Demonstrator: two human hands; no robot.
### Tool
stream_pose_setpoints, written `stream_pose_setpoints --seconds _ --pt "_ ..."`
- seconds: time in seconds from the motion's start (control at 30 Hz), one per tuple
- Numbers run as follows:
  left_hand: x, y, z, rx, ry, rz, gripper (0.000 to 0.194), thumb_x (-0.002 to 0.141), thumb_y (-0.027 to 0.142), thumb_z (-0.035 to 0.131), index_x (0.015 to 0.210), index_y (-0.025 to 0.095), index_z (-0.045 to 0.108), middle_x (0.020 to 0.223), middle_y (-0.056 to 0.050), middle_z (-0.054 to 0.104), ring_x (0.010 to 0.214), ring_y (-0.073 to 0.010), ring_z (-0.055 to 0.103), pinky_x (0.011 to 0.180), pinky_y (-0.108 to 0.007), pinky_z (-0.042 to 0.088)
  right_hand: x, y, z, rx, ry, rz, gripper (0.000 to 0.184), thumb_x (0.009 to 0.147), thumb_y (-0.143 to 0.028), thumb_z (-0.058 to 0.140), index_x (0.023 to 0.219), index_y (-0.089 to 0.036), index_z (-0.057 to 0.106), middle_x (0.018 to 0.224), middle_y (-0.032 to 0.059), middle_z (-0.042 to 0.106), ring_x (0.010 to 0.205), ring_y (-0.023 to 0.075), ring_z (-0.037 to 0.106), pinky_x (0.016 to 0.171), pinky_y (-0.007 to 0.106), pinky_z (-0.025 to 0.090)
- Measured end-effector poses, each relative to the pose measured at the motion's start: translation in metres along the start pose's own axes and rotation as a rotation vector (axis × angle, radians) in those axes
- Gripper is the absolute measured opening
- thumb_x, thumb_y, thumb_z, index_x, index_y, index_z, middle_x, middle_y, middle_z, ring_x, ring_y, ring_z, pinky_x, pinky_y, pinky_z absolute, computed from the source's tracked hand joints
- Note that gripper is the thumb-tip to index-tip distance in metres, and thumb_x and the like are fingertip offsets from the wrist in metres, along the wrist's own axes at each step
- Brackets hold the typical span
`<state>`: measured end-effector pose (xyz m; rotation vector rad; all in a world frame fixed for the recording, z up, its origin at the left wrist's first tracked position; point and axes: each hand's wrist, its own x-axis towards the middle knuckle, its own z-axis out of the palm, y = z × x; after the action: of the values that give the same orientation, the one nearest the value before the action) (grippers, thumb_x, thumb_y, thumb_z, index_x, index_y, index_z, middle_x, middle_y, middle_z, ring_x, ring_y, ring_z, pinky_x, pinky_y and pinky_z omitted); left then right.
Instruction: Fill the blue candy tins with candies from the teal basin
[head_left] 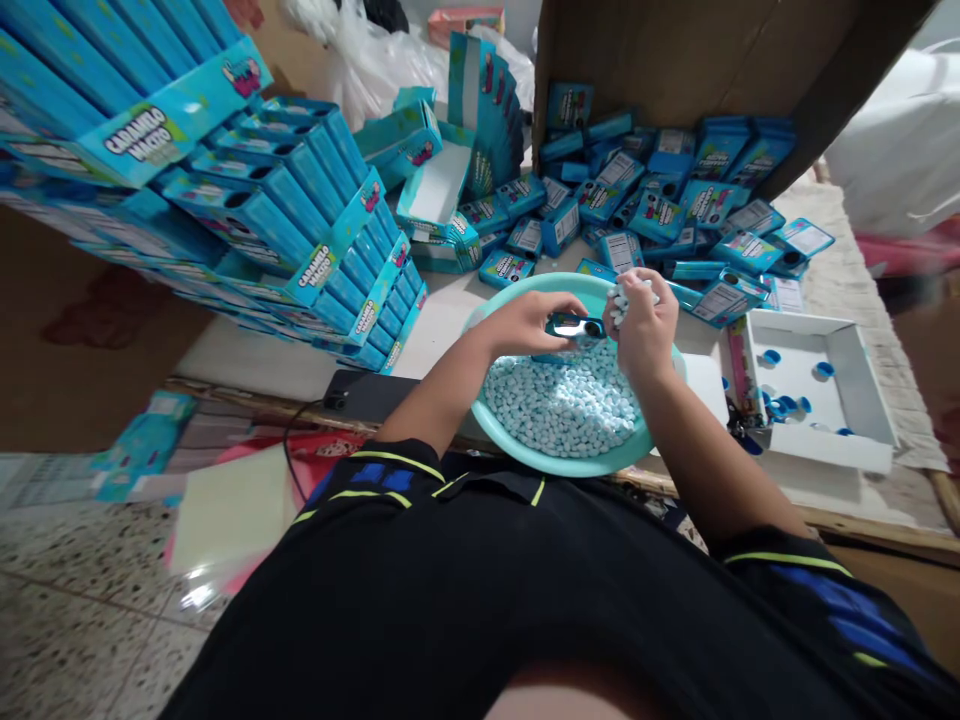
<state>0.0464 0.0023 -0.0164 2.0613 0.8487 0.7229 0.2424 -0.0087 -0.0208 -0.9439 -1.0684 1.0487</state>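
Over a round aqua basin (577, 466) full of small pale-blue candies (562, 405), my left hand (536, 325) grips a small blue candy box (566, 327). The box lies on its side, its end with a dark round opening turned to the right. Close to that end, my right hand (646, 325) is closed around a clump of the candies, some showing between the fingers. The hand and the box are nearly touching; whether they meet I cannot tell.
Stacked display trays of blue boxes (300, 240) rise at the left. Loose blue boxes (630, 200) spill from a large cardboard carton (705, 60) behind the basin. A white tray (832, 395) with several blue caps (787, 405) stands right. A black phone (367, 393) lies left of the basin.
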Motion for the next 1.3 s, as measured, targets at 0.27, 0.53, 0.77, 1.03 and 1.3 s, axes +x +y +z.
stream_pose_setpoints --seconds 0.27,0.53,0.77,1.03,1.3 --pt "0.000 0.003 0.000 0.002 -0.022 0.032 0.038 0.085 0.035 0.080 0.120 0.019 0.074 0.120 -0.010 0.078 0.109 -0.0265 0.074 0.095 -0.038 0.058 0.000 0.003 0.001 -0.031 -0.082 -0.046 0.025 0.093 -0.049 0.066 0.088 -0.027 0.055 0.071 -0.0042 0.056 0.064 0.0136 0.058 0.063 0.028 0.053" --pt "0.001 -0.005 0.001 0.109 0.013 0.114 0.030 0.086 0.036 0.081 0.110 0.020 0.076 0.108 -0.009 0.080 0.100 -0.0253 0.076 0.087 -0.037 0.058 -0.002 0.003 0.002 0.015 -0.133 -0.077 0.026 0.094 -0.047 0.067 0.081 -0.027 0.056 0.074 -0.0029 0.061 0.069 0.0155 0.062 0.072 0.032 0.057" --pt "-0.001 -0.005 0.003 0.171 0.168 0.251 0.024 0.089 0.041 0.080 0.104 0.021 0.077 0.105 -0.009 0.082 0.098 -0.0243 0.078 0.093 -0.037 0.060 0.003 0.008 0.001 0.010 -0.063 -0.034 0.027 0.090 -0.049 0.066 0.080 -0.026 0.055 0.084 -0.0012 0.067 0.078 0.0162 0.066 0.079 0.033 0.057" --pt "0.002 -0.009 -0.004 0.163 0.202 0.284 0.020 0.095 0.032 0.074 0.111 0.021 0.078 0.116 -0.012 0.081 0.112 -0.0257 0.076 0.102 -0.041 0.060 0.005 0.011 0.001 0.049 -0.111 -0.024 0.020 0.086 -0.045 0.068 0.088 -0.028 0.058 0.093 -0.0011 0.071 0.092 0.0195 0.071 0.098 0.039 0.056" --pt "0.003 -0.010 -0.007 0.169 0.241 0.177 0.021 0.095 0.025 0.071 0.115 0.023 0.078 0.125 -0.012 0.078 0.123 -0.0265 0.071 0.111 -0.046 0.056 -0.001 0.009 0.000 -0.130 -0.217 -0.150 0.019 0.093 -0.034 0.058 0.109 -0.031 0.067 0.123 0.0046 0.075 0.127 0.0244 0.069 0.115 0.046 0.051"
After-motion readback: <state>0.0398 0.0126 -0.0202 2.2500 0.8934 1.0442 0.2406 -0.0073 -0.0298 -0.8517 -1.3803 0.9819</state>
